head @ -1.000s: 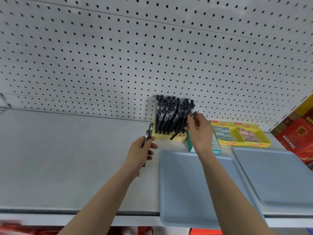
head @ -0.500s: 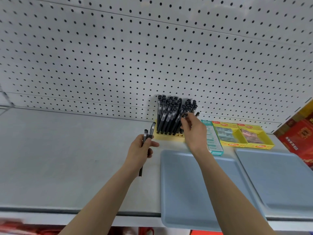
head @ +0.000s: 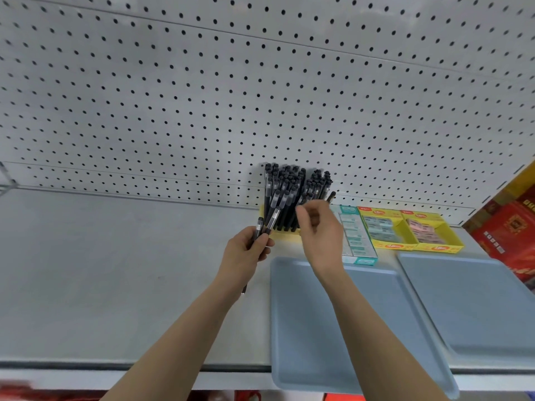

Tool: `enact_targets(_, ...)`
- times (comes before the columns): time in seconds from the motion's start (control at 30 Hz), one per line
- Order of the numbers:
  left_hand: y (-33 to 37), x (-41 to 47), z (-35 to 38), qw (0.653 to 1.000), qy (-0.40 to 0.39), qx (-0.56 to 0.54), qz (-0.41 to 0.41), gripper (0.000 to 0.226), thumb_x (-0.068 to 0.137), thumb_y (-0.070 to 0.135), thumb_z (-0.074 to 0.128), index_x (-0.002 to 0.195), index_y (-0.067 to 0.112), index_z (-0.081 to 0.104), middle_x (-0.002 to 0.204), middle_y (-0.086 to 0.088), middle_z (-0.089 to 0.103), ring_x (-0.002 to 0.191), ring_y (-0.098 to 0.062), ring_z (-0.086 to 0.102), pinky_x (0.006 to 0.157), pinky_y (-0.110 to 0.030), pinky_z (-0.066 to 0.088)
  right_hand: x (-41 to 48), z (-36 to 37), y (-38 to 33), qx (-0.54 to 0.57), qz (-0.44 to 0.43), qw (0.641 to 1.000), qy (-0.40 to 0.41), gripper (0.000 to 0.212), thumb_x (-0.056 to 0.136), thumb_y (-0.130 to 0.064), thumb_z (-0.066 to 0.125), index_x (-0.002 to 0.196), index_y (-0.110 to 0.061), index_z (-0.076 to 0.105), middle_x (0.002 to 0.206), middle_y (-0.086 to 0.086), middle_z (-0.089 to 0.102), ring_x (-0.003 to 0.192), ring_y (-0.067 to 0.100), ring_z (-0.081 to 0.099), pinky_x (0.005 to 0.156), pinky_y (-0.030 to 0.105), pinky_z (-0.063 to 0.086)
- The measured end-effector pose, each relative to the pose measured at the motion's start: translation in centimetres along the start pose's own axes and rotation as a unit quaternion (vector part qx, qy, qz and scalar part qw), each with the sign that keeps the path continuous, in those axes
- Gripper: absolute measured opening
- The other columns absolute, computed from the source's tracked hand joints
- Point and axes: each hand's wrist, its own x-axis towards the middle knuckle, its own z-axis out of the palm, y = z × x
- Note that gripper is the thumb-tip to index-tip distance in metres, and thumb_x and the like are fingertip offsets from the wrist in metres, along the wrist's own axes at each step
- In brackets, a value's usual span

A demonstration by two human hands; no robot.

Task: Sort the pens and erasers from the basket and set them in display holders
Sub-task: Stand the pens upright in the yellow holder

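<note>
Left hand (head: 244, 251): curled tight round two pens (head: 258, 227), caps up, just left of yellow holder (head: 285, 233). 
Right hand (head: 322, 235): fingers curled, pinching single pen (head: 331, 195) against packed pens (head: 289, 192) standing in holder; too dense to count. 
Hands apart, both above shelf (head: 115, 270). 
Right of holder: one teal box (head: 354, 238), two yellow eraser boxes (head: 385, 230). 
In front: two blue trays (head: 318, 328).
</note>
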Motion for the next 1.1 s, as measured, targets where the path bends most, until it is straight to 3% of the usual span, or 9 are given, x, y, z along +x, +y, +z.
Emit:
enact_targets(0.1,0.0,0.0,0.3,1.000,-0.014,0.002,0.001,0.017,0.099,0.009,0.050,0.103,0.009,0.067,0.081,0.000,0.069,0.071,-0.009,0.059,0.073,-0.020,0.052,-1.1,0.7,-0.9,0.066,0.031,0.993,-0.093,0.012,0.094,-0.032,0.062,0.098,-0.021,0.065,0.084,-0.010,0.068,0.079,0.007,0.063,0.067,0.029,0.056)
enact_targets(0.2,-0.1,0.0,0.5,1.000,-0.028,0.011,0.002,0.018,0.099,0.009,0.051,0.100,0.014,0.068,0.084,-0.004,0.070,0.076,-0.012,0.060,0.077,-0.022,0.053,-1.3,1.0,-0.9,0.109,0.059,0.984,-0.131,0.008,0.094,-0.023,0.063,0.097,-0.016,0.065,0.082,-0.004,0.069,0.078,0.012,0.066,0.060,0.025,0.056)
enact_targets(0.33,-0.3,0.1,0.2,0.999,-0.018,0.044,0.005,0.018,0.099,0.022,0.055,0.097,0.012,0.069,0.082,-0.007,0.066,0.075,-0.015,0.055,0.075,-0.030,0.048,-0.7,0.4,-0.2,0.143,0.105,0.976,-0.128,0.009,0.096,-0.014,0.059,0.096,-0.007,0.065,0.081,0.011,0.068,0.071,0.018,0.065,0.059,0.028,0.056)
enact_targets(0.43,-0.5,0.2,0.0,0.999,0.003,0.045,0.002,0.016,0.099,0.024,0.053,0.102,0.019,0.068,0.086,0.000,0.067,0.080,-0.014,0.060,0.080,-0.031,0.051,0.6,-0.8,0.5,0.092,0.132,0.984,-0.076,0.009,0.097,-0.014,0.056,0.097,-0.009,0.064,0.081,0.008,0.069,0.065,0.015,0.064,0.061,0.029,0.058)
enact_targets(0.57,-0.9,0.2,-0.6,0.999,0.008,0.051,-0.007,0.021,0.101,0.021,0.048,0.109,0.025,0.066,0.076,0.004,0.056,0.065,-0.013,0.047,0.066,-0.029,0.046,2.8,-2.8,1.9,-0.033,0.077,0.996,0.017,0.012,0.096,-0.027,0.053,0.098,-0.019,0.062,0.083,0.000,0.069,0.075,0.023,0.067,0.075,0.046,0.056)
enact_targets(0.67,-1.3,0.4,-0.7,0.998,0.007,0.050,-0.024,0.023,0.102,0.023,0.045,0.111,0.025,0.066,0.074,0.005,0.050,0.060,-0.013,0.038,0.060,-0.030,0.038,3.6,-3.7,1.5,-0.062,0.020,0.997,0.049,0.011,0.097,-0.023,0.052,0.100,-0.017,0.061,0.085,0.000,0.069,0.077,0.025,0.067,0.075,0.046,0.055)
enact_targets(0.97,-0.8,0.6,-0.6,0.999,-0.007,0.030,-0.017,0.027,0.104,0.017,0.039,0.110,0.022,0.066,0.079,0.003,0.055,0.060,-0.010,0.042,0.063,-0.027,0.040,4.2,-2.3,1.8,-0.104,-0.040,0.993,0.025,0.016,0.100,-0.020,0.052,0.106,-0.010,0.063,0.084,0.003,0.071,0.077,0.021,0.070,0.070,0.034,0.051)
enact_targets(1.1,-0.7,0.6,-0.6,1.000,-0.011,0.018,-0.006,0.025,0.103,0.016,0.043,0.110,0.020,0.066,0.075,0.002,0.055,0.064,-0.010,0.046,0.064,-0.024,0.043,4.2,-2.0,2.3,-0.129,-0.060,0.990,-0.002,0.014,0.099,-0.019,0.052,0.102,-0.011,0.061,0.077,0.008,0.068,0.072,0.029,0.067,0.069,0.043,0.054)
